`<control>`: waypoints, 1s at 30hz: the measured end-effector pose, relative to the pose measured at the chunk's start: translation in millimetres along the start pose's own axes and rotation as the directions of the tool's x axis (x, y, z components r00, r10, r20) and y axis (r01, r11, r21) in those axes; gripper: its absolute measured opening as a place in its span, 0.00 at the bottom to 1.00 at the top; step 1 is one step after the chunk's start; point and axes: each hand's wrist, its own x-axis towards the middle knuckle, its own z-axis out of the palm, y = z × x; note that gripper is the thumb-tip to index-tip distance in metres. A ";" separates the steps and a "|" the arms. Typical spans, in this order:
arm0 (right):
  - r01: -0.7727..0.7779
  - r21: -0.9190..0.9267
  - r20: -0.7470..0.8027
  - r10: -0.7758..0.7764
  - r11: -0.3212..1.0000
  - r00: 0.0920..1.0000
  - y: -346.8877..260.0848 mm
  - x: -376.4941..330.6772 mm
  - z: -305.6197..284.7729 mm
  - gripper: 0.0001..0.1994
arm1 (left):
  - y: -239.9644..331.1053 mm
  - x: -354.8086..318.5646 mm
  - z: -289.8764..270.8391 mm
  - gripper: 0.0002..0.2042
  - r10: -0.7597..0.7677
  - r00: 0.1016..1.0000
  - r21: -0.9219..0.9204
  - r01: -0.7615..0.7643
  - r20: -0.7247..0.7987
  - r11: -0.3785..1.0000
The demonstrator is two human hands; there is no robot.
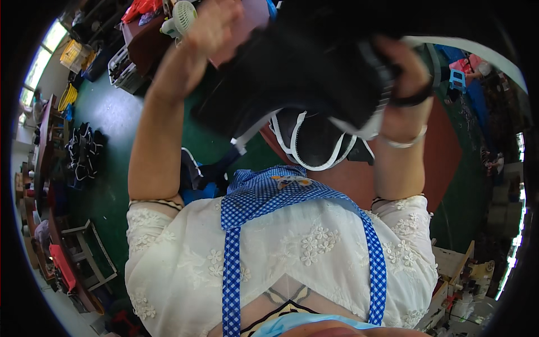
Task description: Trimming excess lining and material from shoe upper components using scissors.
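A large black fabric piece with white zipper-like edging point(303, 73) is held up in front of me, blurred by motion. My right hand point(404, 73) is closed on its right side, with the thumb side partly hidden by the dark material. Raised at the upper left, my left hand point(216, 28) is smeared by motion; its fingers look stretched out, apart from the black piece. Beneath the raised piece, another black item with white zipper trim point(311, 143) lies on the reddish-brown table point(432, 151). How the two black pieces join, if at all, is hidden.
A small fan point(182, 17) and a grey crate point(124, 70) are at the upper left. Black pieces with white trim point(84, 151) lie on the green floor point(115, 129). A metal frame stand point(92, 253) is at lower left, a blue stool point(457, 81) at far right.
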 end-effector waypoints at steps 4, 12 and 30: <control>-0.354 0.888 0.066 0.682 0.293 0.729 -9.9 16.1 -49.8 0.10 | -96.7 -101.2 25.0 0.30 -0.689 0.484 0.522 0.449 0.540 0.725; -0.956 0.257 -0.511 0.860 0.142 -0.010 216.1 -186.3 -95.6 0.09 | -148.4 -113.4 18.0 0.12 -0.760 0.649 0.710 0.522 0.029 0.473; -0.955 -0.266 0.478 0.843 -0.131 -0.248 45.4 -169.0 43.3 0.28 | -93.9 -94.2 28.2 0.10 -0.673 0.738 0.764 0.460 -0.045 0.453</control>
